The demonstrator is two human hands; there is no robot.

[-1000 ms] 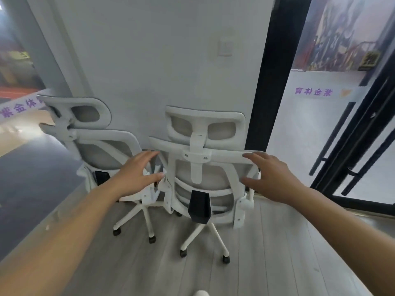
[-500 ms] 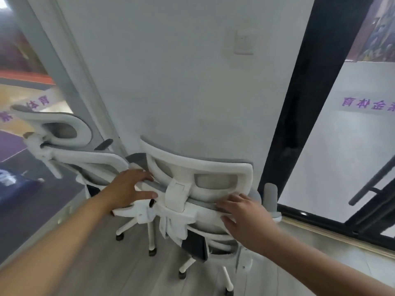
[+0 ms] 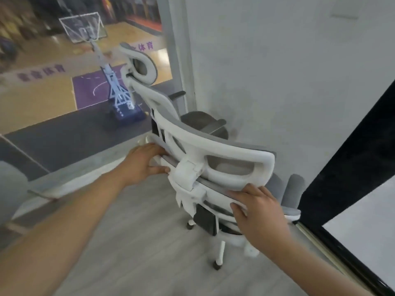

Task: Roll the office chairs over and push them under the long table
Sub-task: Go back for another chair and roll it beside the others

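Both hands are on the near chair (image 3: 215,165) at centre frame: the left hand (image 3: 142,163) curls its grip round the backrest's left edge, the right hand (image 3: 259,212) clamps the lower right rim. This looks like the fetch step. Next: swing it off the white wall (image 3: 277,71) and roll it across the grey plank floor (image 3: 136,242). No table in sight. A second chair (image 3: 145,82) waits upper centre, by the glass overlooking a basketball court (image 3: 42,97).

From my feed, the near chair (image 3: 224,165) hides its own seat behind the backrest, and my right hand (image 3: 259,216) covers part of the frame. The far chair (image 3: 149,86) has its base hidden behind the near one. Both forearms run off the bottom edge, and the court beyond the glass (image 3: 64,86) is smeared with blur.
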